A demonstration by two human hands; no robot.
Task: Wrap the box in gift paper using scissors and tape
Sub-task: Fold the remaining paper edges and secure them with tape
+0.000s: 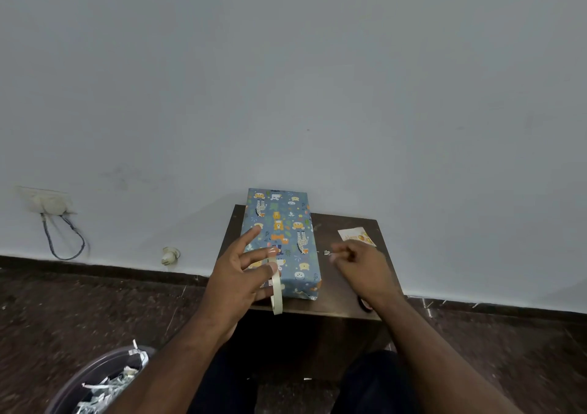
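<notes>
The box, covered in blue animal-print gift paper, lies lengthwise on a small dark table, its far end against the wall. My left hand hovers over the box's near left side with the index finger spread, and holds a cream tape roll edge-on between its fingers. My right hand is just right of the box, fingers curled, pinching a small shiny piece of tape. The scissors lie near the table's front right, mostly hidden under my right wrist.
A small white and orange card lies on the table beyond my right hand. A bin holding paper scraps stands on the floor at lower left. On the wall at left is a socket with a looped cable.
</notes>
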